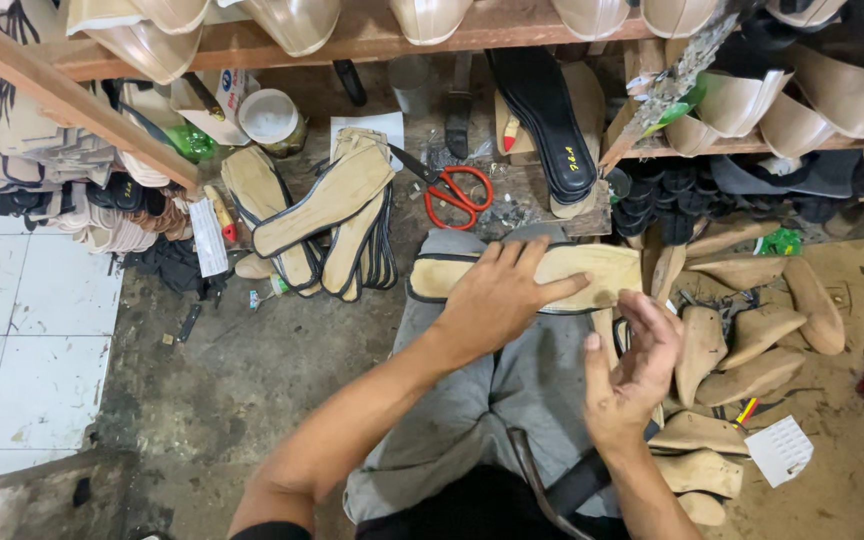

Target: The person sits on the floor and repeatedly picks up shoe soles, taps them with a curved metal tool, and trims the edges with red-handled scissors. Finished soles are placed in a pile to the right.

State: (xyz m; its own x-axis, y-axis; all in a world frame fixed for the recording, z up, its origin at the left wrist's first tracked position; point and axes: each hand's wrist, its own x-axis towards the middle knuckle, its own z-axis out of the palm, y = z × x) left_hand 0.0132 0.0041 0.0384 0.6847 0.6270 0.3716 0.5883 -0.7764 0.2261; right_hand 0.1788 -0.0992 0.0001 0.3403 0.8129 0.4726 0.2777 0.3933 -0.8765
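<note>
the left hand (pixel 497 295) has its grip spread flat, palm and fingers pressing down on a tan insole (pixel 592 275) with a dark edge that lies across the person's grey-trousered knee (pixel 472 400). the right hand (pixel 637 370) is open just right of the insole, fingers loosely curled upward, holding nothing; its fingertips come close to the insole's right end without clearly touching it.

taking that insole as the landmark: above it runs a wooden shelf (pixel 372 35) lined with pale shoe forms. to its left, on the dirty floor (pixel 252 370), a fanned pile of similar insoles (pixel 327 215) lies well apart. to its right and below sit several wooden shoe lasts (pixel 752 350), clustered near the right hand. above it and leaning upright against the back is a black insole (pixel 547 115). just above and left of it lie red-handled scissors (pixel 457 190). further up and left stands a small open tin (pixel 270 118). a white paper card (pixel 780 450) lies well below and right of the lasts.
</note>
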